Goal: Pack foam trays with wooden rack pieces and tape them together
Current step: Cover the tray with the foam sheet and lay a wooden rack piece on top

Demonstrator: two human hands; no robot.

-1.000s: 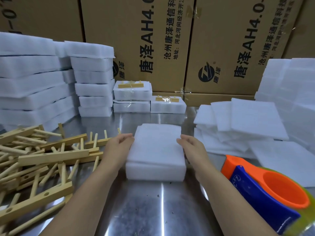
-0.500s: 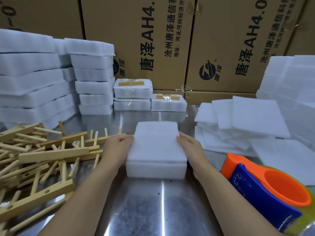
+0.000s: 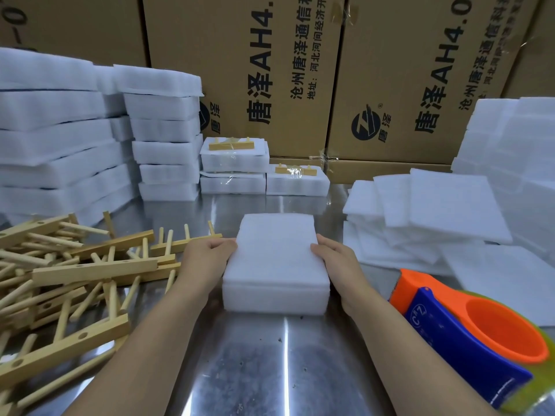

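Observation:
A white foam tray with a foam lid sheet on top lies on the steel table in front of me. My left hand grips its left edge, fingers curled over the top rim. My right hand grips the right edge the same way. What the tray holds is hidden by the lid. A pile of wooden rack pieces with pegs lies to the left. An orange and blue tape dispenser sits at the lower right.
Stacks of foam trays stand at the back left. Three taped foam packs with wooden pieces on top sit at the back centre. Loose foam sheets are piled at the right. Cardboard boxes form the back wall.
Both hands have closed in slightly on the tray's sides, squaring the lid sheet with the tray. The tray has stayed in place.

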